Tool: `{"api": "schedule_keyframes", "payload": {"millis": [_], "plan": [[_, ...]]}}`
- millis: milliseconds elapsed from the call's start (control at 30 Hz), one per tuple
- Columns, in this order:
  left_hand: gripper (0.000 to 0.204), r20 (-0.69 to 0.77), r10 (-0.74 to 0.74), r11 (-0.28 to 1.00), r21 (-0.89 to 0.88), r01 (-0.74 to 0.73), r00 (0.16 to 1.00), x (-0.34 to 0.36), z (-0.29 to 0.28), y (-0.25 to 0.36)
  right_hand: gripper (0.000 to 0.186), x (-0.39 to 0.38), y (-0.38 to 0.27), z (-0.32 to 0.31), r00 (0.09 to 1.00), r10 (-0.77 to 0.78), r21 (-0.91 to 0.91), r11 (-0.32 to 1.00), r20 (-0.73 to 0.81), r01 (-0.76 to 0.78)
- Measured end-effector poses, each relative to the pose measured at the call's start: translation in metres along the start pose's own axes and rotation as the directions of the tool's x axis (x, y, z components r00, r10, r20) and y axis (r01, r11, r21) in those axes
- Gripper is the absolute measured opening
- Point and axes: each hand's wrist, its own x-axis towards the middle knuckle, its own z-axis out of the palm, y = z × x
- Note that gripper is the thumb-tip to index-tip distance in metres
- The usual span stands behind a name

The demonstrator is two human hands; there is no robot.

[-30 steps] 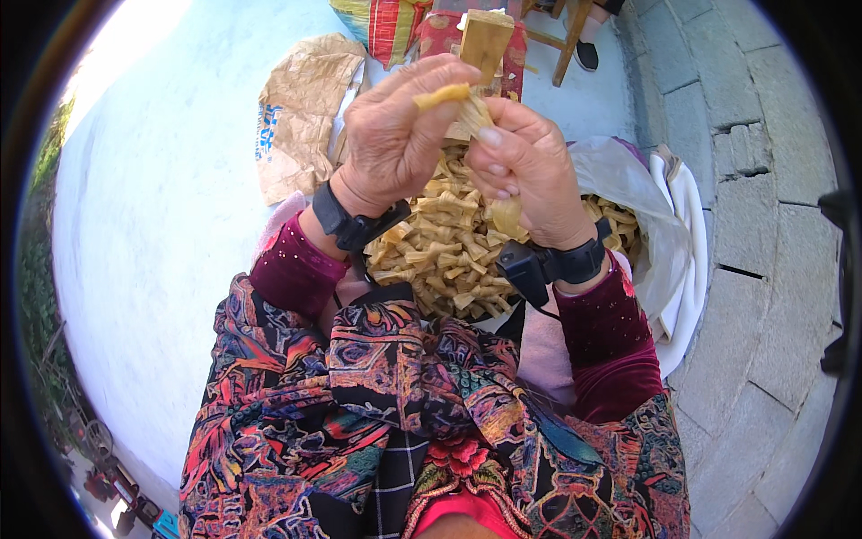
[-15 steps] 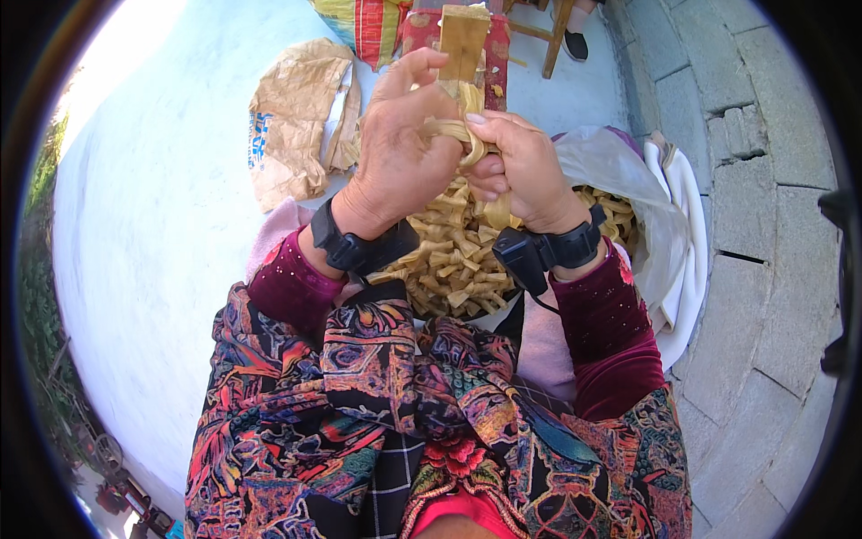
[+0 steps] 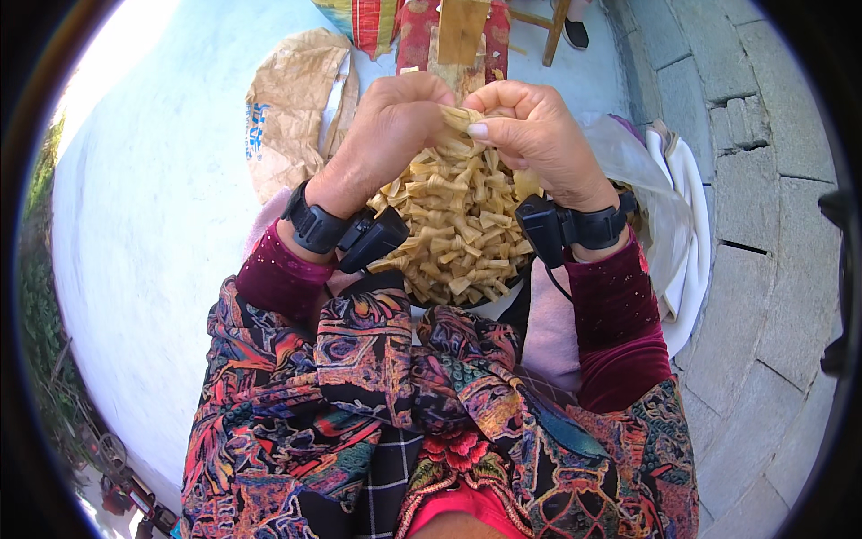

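Between my two hands is a pale yellow, flat, pliable strip (image 3: 459, 118), bunched into a knot. My left hand (image 3: 395, 130) is closed on one side of it, with most of its fingertips hidden behind the hand. On the other side my right hand (image 3: 537, 135) pinches the strip between thumb and fingers. Right below lies a heap of yellowish knotted strips (image 3: 458, 229) with flared ends. Its dark container shows only as a rim near my lap. Both wrists wear black straps with small boxes.
Ahead stands an upright wooden board (image 3: 461, 34) on a red patterned cloth (image 3: 417, 31). A crumpled brown paper sack (image 3: 292, 103) lies to the left. Clear plastic and white cloth (image 3: 687, 234) are at the right, beside grey stone blocks (image 3: 745, 207). A wooden stool leg (image 3: 555, 36) and a person's dark shoe (image 3: 576, 34) are beyond.
The looped strip has been drawn into a tighter knot. My hands have moved slightly apart at the wrists, and the left hand has turned over with its fingers folded in.
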Motion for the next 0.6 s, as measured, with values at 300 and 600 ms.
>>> {"api": "schedule_keyframes", "payload": {"millis": [300, 600], "plan": [[0.007, -0.132, 0.424, 0.781, 0.555, -0.288, 0.896, -0.003, 0.006, 0.001, 0.014, 0.002, 0.013, -0.014, 0.962, -0.011, 0.545, 0.825, 0.273, -0.145], [0.032, 0.237, 0.134, 0.864, 0.448, -0.23, 0.962, -0.001, -0.01, 0.013, 0.018, 0.001, 0.006, -0.004, 0.999, 0.0, 0.203, 0.979, 0.051, -0.01]]}}
